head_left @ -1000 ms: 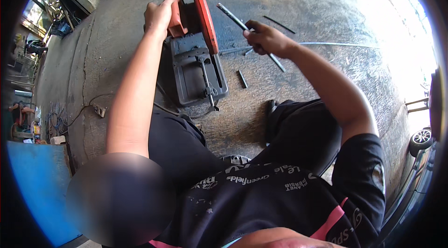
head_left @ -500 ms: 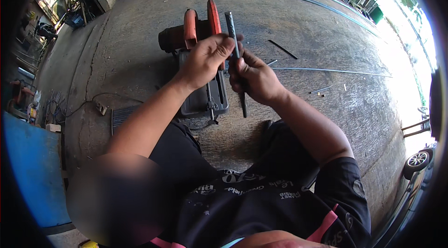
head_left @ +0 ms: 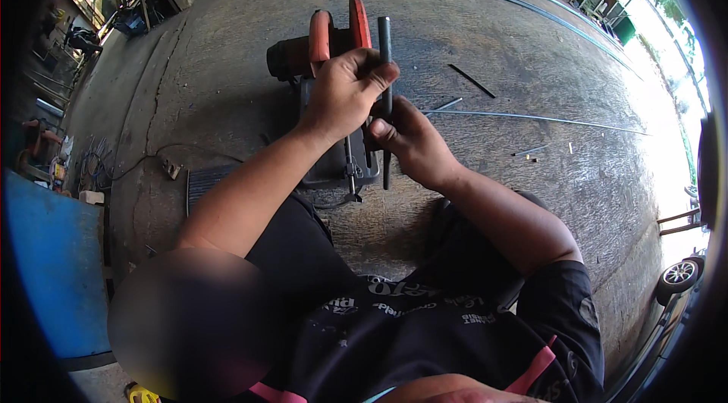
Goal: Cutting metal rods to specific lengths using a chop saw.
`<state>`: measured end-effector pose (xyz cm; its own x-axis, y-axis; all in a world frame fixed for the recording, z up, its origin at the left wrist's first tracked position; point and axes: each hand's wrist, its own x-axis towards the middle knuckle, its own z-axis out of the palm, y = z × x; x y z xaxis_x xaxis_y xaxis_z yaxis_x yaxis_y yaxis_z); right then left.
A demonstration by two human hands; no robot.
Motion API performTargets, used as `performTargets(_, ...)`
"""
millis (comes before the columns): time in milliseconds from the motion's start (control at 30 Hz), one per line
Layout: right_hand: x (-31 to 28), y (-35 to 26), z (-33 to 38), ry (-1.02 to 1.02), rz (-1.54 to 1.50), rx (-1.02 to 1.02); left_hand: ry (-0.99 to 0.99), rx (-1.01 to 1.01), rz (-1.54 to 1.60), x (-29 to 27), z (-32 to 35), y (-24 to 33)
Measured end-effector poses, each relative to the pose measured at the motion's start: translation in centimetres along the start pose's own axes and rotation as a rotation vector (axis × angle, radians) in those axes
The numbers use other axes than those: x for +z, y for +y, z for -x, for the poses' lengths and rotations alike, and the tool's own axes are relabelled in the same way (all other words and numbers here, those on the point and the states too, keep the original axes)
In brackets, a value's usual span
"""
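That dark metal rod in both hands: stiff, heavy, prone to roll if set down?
The dark rod probably is stiff: it runs straight above the left hand and below the right hand with no sag. Likely heavy for its thinness, as it looks like steel. Seemingly round, so it may roll on the concrete floor.

Hard daylight floods the concrete floor (head_left: pixel 531 198) from the upper right, where the open yard burns out to white glare. The left side sits in dim shade. Fisheye distortion bends straight lines toward a black rim. The centre is sharp; a soft blurred patch covers the lower left.
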<state>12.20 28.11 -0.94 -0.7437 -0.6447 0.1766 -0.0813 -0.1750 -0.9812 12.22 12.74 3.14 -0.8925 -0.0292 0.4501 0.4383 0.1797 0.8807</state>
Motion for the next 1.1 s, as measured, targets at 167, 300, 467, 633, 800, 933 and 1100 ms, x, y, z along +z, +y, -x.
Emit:
performTargets(167,0.3,0.4,-0.4,0.071,0.166,0.061,0.023,-0.058,0.011,-0.5,-0.2,-0.1)
performTargets(300,0.5,-0.1,-0.3,0.081,0.296,0.041,-0.01,-0.049,-0.062,-0.7,0.0,0.0)
performTargets(467,0.7,-0.9,-0.4,0.073,0.224,0.142,0.01,-0.061,-0.065,-0.7,0.1,0.2)
performTargets(633,0.8,-1.3,-0.7,0.032,0.099,0.176,0.079,0.036,-0.061,-0.8,-0.1,-0.2)
performTargets(800,0.8,-1.1,-0.8,0.047,0.042,0.206,-0.028,-0.027,-0.108,-1.8,-0.3,-0.9)
performTargets(933,0.9,-1.3,-0.9,0.041,-0.021,0.232,-0.089,-0.061,0.051,-2.1,-0.3,-1.0)
performTargets(1100,0.9,-1.3,-1.0,-0.023,0.007,0.2,0.049,0.029,-0.088,-2.0,-0.3,-1.0)
